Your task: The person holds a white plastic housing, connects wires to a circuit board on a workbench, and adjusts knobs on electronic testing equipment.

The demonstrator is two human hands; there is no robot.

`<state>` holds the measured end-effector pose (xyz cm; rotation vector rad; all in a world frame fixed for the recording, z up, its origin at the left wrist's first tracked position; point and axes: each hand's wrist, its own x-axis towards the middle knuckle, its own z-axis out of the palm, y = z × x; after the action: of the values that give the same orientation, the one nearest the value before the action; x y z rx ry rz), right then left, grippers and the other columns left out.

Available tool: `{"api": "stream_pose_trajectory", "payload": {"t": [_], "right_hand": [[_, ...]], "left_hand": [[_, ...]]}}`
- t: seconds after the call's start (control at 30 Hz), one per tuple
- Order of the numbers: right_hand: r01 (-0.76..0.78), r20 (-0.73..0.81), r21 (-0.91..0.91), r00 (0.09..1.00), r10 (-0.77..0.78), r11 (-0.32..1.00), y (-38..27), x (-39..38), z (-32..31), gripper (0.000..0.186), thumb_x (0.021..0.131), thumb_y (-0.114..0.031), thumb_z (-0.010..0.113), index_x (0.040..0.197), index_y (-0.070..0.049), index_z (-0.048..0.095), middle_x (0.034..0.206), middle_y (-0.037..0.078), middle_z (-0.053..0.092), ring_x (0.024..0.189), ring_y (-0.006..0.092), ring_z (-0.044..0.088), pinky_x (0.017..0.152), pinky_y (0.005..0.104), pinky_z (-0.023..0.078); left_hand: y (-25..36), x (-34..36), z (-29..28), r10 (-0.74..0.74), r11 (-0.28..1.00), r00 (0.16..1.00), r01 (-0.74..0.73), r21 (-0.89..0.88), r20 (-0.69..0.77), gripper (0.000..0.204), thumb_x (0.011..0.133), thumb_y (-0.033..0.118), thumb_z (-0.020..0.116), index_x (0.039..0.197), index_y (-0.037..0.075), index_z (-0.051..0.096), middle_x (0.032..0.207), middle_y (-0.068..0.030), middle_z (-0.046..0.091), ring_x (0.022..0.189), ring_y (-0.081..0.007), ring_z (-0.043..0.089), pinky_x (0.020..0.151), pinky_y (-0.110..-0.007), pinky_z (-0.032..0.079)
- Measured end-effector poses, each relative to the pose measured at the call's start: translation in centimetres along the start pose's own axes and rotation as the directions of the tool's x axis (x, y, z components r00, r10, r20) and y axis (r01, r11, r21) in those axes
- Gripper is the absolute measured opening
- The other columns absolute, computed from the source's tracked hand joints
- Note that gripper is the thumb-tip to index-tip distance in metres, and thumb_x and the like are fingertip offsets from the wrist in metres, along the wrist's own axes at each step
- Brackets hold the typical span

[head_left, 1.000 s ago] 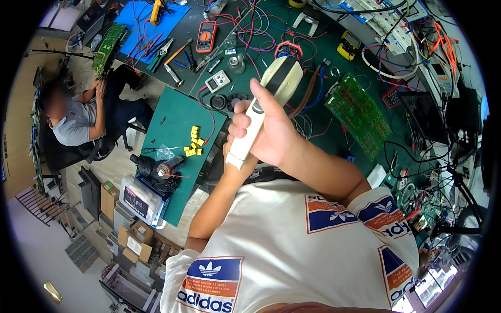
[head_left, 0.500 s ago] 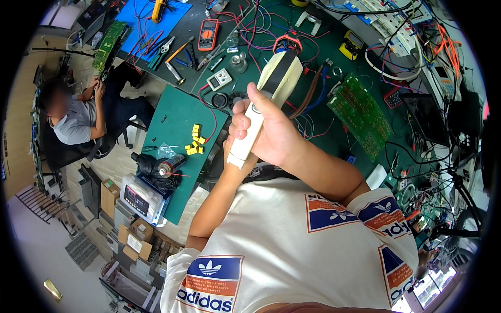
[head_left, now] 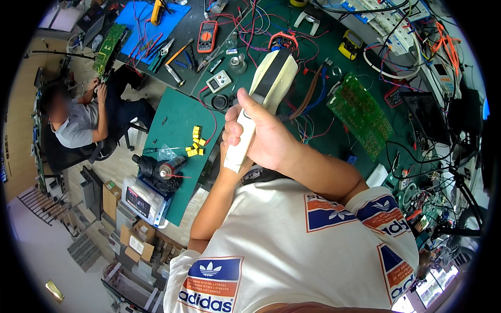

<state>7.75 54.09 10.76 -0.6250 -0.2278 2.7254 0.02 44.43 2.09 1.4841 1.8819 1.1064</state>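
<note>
My right hand (head_left: 270, 136) is wrapped round the slim grip of a cream-coloured hand-held device (head_left: 241, 147). Its wider far end carries a broad black band and points up and away over the bench. My right thumb lies along the grip's upper side. Behind the grip is my left hand (head_left: 225, 152), mostly hidden, so its fingers do not show clearly. Just past the device's wide end sits a red and black ring-shaped thing (head_left: 284, 43); I cannot tell whether the two touch.
Left of my arms, a green mat (head_left: 172, 117) bears yellow blocks (head_left: 197, 141) and a spray can (head_left: 172, 166). A red multimeter (head_left: 207, 36) lies beyond. At right are a green circuit board (head_left: 361, 116) and tangled cables. Another person (head_left: 78, 120) sits at far left.
The device and my hands have shifted slightly left and toward me. The right hand keeps its grip. The seated person's hands have moved a little.
</note>
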Motion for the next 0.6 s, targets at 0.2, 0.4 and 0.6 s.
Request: {"api": "stream_pose_trajectory", "payload": {"t": [0.2,0.4,0.6], "right_hand": [[0.031,0.027,0.043,0.999,-0.032,0.999,0.0,-0.4,-0.3,0.045,0.091,-0.052,0.055,0.076,-0.010,0.056,0.057,0.002,0.049,0.058,0.0158,0.049,0.060,0.0297,0.041],[-0.054,0.220,-0.013,0.974,0.056,0.998,-0.2,0.0,-0.6,0.056,0.091,-0.059,0.046,0.106,-0.006,0.058,0.088,0.010,0.059,0.093,0.0278,0.059,0.089,0.0445,0.044],[0.140,0.379,-0.793,0.875,0.300,0.593,-4.6,-2.7,0.7,0.046,0.092,-0.022,0.063,0.124,0.007,0.046,0.118,0.017,0.058,0.115,0.0234,0.055,0.102,0.0355,0.041]], "left_hand": [[-0.8,-0.4,0.3,-0.159,0.972,0.982,0.174,-0.160,0.099,0.049,0.081,0.015,0.067,0.127,0.013,0.052,0.119,-0.0133,0.058,0.110,-0.0281,0.058,0.089,-0.036,0.048],[-0.2,0.1,-0.1,-0.021,0.924,0.996,-0.013,-0.383,-0.083,0.054,0.077,0.010,0.071,0.127,0.009,0.052,0.120,-0.0132,0.058,0.110,-0.0269,0.057,0.091,-0.035,0.047],[-1.2,-2.0,-3.8,-0.304,0.725,0.935,0.352,-0.592,0.183,0.058,0.070,0.002,0.076,0.124,0.002,0.055,0.116,-0.0094,0.060,0.105,-0.0205,0.058,0.088,-0.033,0.048]]}}
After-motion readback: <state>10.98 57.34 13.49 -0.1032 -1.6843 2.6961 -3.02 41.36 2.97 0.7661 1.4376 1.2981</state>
